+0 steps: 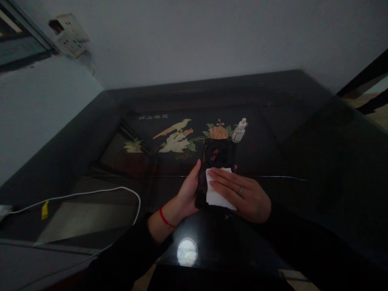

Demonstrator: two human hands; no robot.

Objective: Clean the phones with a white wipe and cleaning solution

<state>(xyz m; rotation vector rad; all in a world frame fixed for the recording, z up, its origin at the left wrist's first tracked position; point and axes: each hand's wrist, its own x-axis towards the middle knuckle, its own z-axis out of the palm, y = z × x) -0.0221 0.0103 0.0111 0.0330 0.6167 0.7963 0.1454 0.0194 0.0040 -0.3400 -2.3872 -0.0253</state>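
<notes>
A black smartphone (217,153) is held above the dark glossy table, its back with the round camera bump facing up. My left hand (188,190), with a red bracelet at the wrist, grips the phone from its left side and underneath. My right hand (242,192), wearing a ring, lies with fingers flat and together on a folded white tissue (216,198), pressing it against the lower back of the phone. Beyond the phone's top right stands a small clear dropper bottle (239,131) with a white top.
The table (291,153) has an inlaid bird-and-flower picture (176,139) and runs back to a pale wall. On the left, a white cable (91,192) with a yellow tag (45,210) crosses the tabletop. Power sockets (71,36) hang on the wall, upper left.
</notes>
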